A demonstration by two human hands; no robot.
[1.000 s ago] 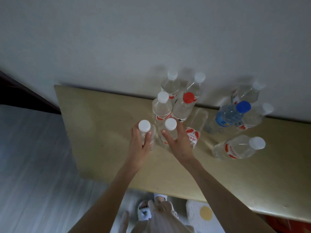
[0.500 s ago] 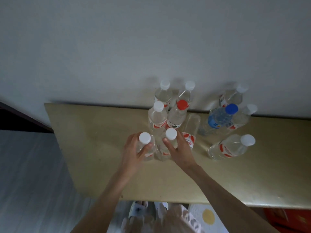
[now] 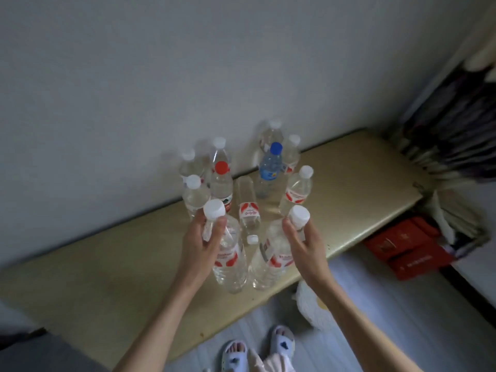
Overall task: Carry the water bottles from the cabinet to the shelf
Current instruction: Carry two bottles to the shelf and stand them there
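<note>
Two clear plastic white-capped bottles [image 3: 229, 253] [image 3: 271, 253] are pinched at the neck by left hand [image 3: 200, 244] and right hand [image 3: 303, 244]. Beyond both grips, many bottles are left on the beige cabinet top [image 3: 94, 264]; the shelf isn't seen

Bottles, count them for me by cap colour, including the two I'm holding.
White cap: 9 (the back one is blurred)
Red cap: 1
Blue cap: 1
Total: 11

Bottle labels [image 3: 227, 257] too blurred to read.
</note>
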